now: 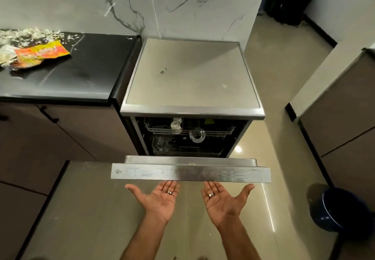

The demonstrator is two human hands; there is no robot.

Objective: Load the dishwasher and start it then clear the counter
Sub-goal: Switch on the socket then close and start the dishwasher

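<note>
Dishwasher (190, 81) beside black surface (60, 73), door (190, 173) half down, racks loaded (cup, glass visible). Both hands palm-up, fingers straight under door edge: left hand (160, 198), right hand (221, 198), gripping nothing. Risk: uneven push twists door, or slam rattles glass. Wrappers (40, 54) not yet cleared off surface.

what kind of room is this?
Most likely a home kitchen: a dishwasher with its door open and racks loaded, a black countertop over cabinets, marble-look wall tiles.
</note>
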